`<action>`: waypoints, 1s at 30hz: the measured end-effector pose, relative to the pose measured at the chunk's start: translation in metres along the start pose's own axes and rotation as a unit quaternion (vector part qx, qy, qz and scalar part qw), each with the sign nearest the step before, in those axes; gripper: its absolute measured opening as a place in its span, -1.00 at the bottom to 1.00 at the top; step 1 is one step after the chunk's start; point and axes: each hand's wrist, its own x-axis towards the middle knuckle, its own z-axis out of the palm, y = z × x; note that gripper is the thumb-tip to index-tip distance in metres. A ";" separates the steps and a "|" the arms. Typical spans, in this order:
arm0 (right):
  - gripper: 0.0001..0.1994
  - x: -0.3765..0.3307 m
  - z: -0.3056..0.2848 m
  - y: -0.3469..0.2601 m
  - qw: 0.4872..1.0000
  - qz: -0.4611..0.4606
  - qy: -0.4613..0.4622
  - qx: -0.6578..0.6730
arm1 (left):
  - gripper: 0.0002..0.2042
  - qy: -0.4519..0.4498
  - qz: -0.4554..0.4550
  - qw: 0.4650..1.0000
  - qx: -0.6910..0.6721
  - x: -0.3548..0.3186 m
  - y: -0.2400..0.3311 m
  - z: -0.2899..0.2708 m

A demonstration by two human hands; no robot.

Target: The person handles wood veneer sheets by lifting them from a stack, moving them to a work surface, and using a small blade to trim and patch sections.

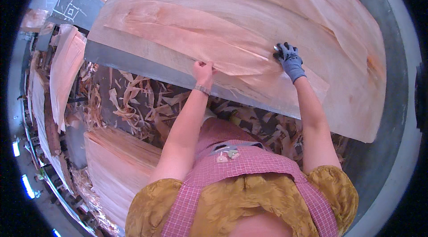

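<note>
A long, pinkish strip of wood veneer [178, 27] lies over larger, paler veneer sheets [147, 52] on a grey-topped table [133, 65]. My bare left hand [204, 72], with a band on its wrist, pinches the near edge of the strip. To the right, my right hand [290, 60] wears a grey-blue glove with dark fingertips. Its fingers are curled down by the strip's right end, and a small shiny thing [276, 48] shows at them, too small to name. Beyond the strip, a wide wrinkled sheet [330, 27] spreads over the stack.
Torn veneer scraps [133, 94] litter the floor beneath the table's near edge. A thick veneer stack [116, 152] stands at my lower left. More curved sheets [67, 72] rest at the far left, near a dark board [73, 7] with chalk marks.
</note>
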 end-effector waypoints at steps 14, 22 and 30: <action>-0.54 -0.059 0.022 -0.055 0.993 -0.012 0.118 0.013 | -0.80 -0.008 -0.021 0.999 0.028 -0.032 -0.002 -0.022; -0.48 -0.079 0.041 -0.068 0.992 -0.009 0.125 -0.002 | -0.79 0.139 -0.059 0.977 0.153 -0.040 0.005 -0.039; -0.49 -0.075 0.037 -0.072 0.995 -0.005 0.098 0.035 | -0.29 -0.149 0.532 0.519 0.652 -0.026 -0.019 0.067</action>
